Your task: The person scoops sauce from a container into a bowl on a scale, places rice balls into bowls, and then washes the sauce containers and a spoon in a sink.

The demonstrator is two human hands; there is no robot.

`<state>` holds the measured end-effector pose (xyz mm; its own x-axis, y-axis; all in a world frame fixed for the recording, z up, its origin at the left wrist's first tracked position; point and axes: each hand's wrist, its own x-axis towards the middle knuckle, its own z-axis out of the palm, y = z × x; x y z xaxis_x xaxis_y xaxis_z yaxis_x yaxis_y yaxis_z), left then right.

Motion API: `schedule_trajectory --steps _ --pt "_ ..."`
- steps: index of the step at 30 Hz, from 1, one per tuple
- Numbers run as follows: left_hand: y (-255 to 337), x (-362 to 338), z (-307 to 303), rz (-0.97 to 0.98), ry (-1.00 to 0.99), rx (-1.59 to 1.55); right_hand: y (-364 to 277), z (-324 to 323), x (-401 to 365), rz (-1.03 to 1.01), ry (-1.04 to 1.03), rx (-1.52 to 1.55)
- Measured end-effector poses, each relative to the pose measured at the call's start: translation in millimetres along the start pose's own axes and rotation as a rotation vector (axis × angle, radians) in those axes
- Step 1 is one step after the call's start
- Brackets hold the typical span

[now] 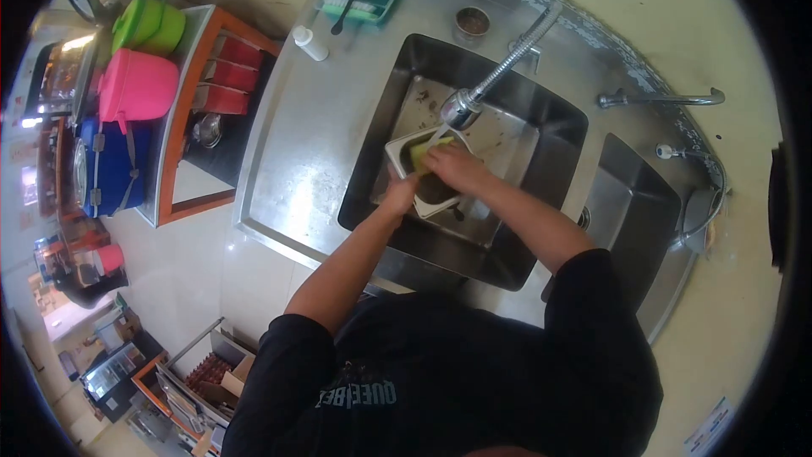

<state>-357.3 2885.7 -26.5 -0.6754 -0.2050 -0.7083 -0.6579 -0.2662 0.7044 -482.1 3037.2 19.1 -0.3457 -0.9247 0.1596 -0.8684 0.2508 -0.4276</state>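
Inside the large steel sink [524,140], my left hand [399,195] grips the near-left rim of a rectangular metal pan [396,149]. My right hand [457,167] reaches into the pan, its fingers closed on a yellow-green sponge [419,152] against the inner wall. Directly above hangs the spray faucet head [461,108], with water running from it toward the pan. Dark residue shows in the pan's bottom, partly hidden by my right hand. Brown food bits lie scattered on the sink floor around it.
A second basin [639,203] adjoins on the right, with a curved tap [660,99] behind. On the counter stand a small metal cup [471,24], a white bottle [310,42] and a green tray [372,2] with sponge and brush. Left is an orange-edged shelf [194,110] with coloured containers.
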Motion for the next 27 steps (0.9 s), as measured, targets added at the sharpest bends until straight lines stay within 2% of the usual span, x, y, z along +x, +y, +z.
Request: schedule_trajectory --steps 2,3,6,9,11,12,15,18,21,24,25,27 --pt "4 4 -1 0.121 0.023 0.253 10 11 -3 0.074 -0.123 -0.098" --pt "7 2 2 0.105 0.063 0.287 8 10 -2 0.112 -0.187 -0.142" --pt "24 -9 19 0.076 0.174 0.38 -5 10 15 0.605 -0.494 0.084" --pt "42 -21 28 0.12 0.242 0.427 -28 6 26 0.823 -0.415 0.253" --pt "41 -20 26 0.2 0.239 0.428 -7 36 15 0.667 -0.423 0.471" --pt "42 -23 26 0.147 0.232 0.426 -6 41 15 0.587 -0.428 0.582" --pt "48 -29 32 0.044 0.239 0.399 -19 50 5 0.749 -0.26 1.06" --pt "42 -18 25 -0.031 0.18 0.398 -14 26 0 1.092 -0.345 1.535" --pt "27 -2 12 -0.058 0.043 0.167 -30 23 1 1.036 0.101 1.821" --pt "41 -10 3 -0.025 -0.169 0.003 -25 42 1 0.478 0.268 0.673" --pt "47 -13 -1 0.0 -0.188 0.086 -27 42 5 0.422 0.382 0.517" --pt "60 -13 -8 0.056 -0.225 0.254 -35 23 14 0.51 0.294 0.365"
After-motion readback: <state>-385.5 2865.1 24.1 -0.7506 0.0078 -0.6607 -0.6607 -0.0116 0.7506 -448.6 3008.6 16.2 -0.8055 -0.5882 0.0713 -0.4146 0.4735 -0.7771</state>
